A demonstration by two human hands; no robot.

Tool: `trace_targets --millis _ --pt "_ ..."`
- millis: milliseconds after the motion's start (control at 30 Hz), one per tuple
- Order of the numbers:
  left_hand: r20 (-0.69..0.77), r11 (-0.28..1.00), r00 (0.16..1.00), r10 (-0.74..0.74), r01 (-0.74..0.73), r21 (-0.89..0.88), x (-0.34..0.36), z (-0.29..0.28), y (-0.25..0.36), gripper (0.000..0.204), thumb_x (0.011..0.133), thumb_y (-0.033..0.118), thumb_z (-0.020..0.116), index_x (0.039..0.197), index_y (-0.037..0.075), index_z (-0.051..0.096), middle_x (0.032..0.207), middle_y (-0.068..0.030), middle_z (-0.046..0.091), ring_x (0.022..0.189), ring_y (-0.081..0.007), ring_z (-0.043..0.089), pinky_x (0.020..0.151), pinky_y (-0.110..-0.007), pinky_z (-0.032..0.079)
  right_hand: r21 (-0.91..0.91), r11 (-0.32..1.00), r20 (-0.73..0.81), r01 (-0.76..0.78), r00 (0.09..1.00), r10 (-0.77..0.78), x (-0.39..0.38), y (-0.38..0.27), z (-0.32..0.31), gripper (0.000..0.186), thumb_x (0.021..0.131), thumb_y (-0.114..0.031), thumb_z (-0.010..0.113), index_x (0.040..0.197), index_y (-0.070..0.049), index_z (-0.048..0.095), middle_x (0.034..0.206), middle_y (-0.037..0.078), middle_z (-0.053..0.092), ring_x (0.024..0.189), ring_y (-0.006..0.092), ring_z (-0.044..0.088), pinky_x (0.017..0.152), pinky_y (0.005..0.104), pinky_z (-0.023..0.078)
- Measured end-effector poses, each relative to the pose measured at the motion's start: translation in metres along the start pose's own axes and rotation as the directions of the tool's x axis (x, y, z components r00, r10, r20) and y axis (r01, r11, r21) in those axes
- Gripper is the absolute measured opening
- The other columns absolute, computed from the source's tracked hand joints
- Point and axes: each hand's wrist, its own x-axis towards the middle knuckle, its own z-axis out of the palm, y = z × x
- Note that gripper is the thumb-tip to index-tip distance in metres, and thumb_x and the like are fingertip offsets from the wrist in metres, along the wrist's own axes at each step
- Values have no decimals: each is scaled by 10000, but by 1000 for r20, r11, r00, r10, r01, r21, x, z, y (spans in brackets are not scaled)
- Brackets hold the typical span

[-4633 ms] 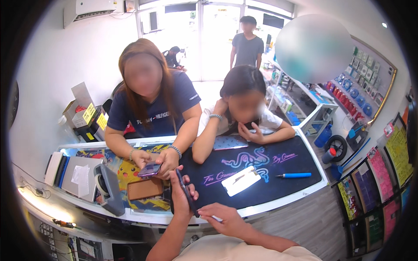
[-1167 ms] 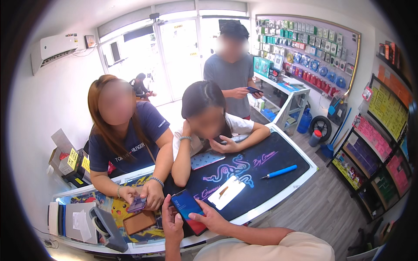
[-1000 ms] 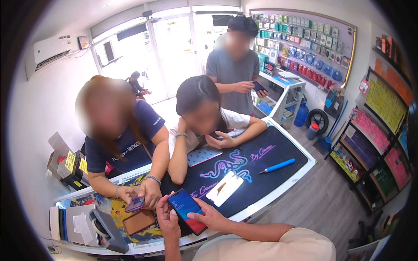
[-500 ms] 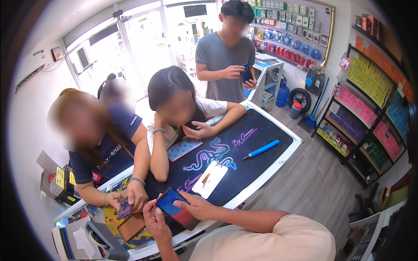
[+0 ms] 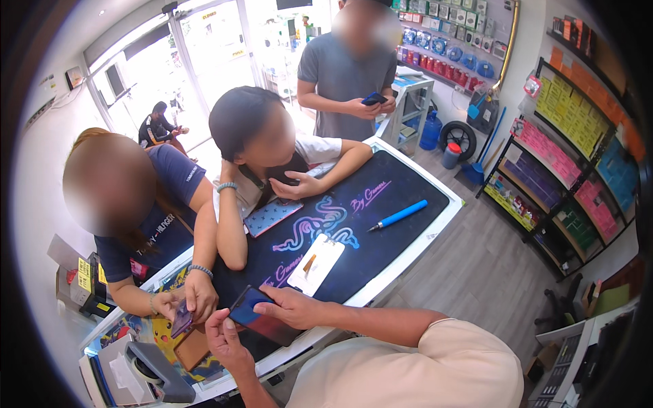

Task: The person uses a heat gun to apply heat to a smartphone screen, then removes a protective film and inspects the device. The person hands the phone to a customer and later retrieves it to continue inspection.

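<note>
A dark smartphone [image 5: 253, 299] with a blue-to-red lit screen is tilted over the near edge of the counter. My right hand [image 5: 294, 309] grips its right side, the thumb lying over the screen. At the phone's left edge is my left hand [image 5: 230, 341], fingers curled and thumb against the edge; part of the grip is hidden. Just beyond the phone, a white card-like piece [image 5: 317, 264] with a small brown strip [image 5: 309, 266] lies on the black desk mat [image 5: 401, 178]. Farther right on the mat rests a blue pen-shaped tool [image 5: 401, 215].
Across the counter, one person holds a purple phone [image 5: 182, 319] over a brown case [image 5: 192, 348]; another leans beside a patterned blue case [image 5: 271, 216]. A standing person holds a phone [image 5: 373, 99]. A grey tape dispenser [image 5: 155, 370] sits lower left; shelves [image 5: 564, 163] stand right.
The whole view has shifted, moving the counter leftward. The leaning person has turned their head to the right, and the standing person has lowered their phone. Both my hands stay at the smartphone.
</note>
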Motion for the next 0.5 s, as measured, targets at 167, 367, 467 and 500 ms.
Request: trace_targets --millis 167,367,467,500 --pt "-1 999 999 -44 44 17 -3 0 13 317 1102 207 599 1316 -27 611 1117 -94 696 943 -132 698 803 -266 590 -63 996 32 61 998 -59 3 -5 -9 479 1102 -447 550 1199 22 555 926 257 666 853 429 653 769 453 492" --pt "59 985 997 -49 38 170 -4 -4 31 314 1102 196 600 1274 -53 683 1130 -110 718 954 -147 712 872 -287 589 -74 987 195 141 973 -124 14 -6 -26 464 1092 -419 581 1193 33 551 943 285 668 867 455 633 772 456 489" --pt "83 976 994 -73 54 211 -1 -8 36 272 1088 163 625 1228 -57 700 1096 -103 732 951 -146 712 885 -293 582 -137 976 230 172 963 -137 17 -9 -34 456 1087 -421 587 1176 25 561 935 285 672 875 466 643 756 456 490" --pt "89 971 992 -84 61 229 -1 -9 37 258 1082 152 635 1216 -57 705 1080 -98 737 946 -143 710 881 -289 579 -164 969 238 182 961 -140 17 -10 -37 454 1085 -423 590 1169 22 565 930 284 674 874 469 647 749 457 491"
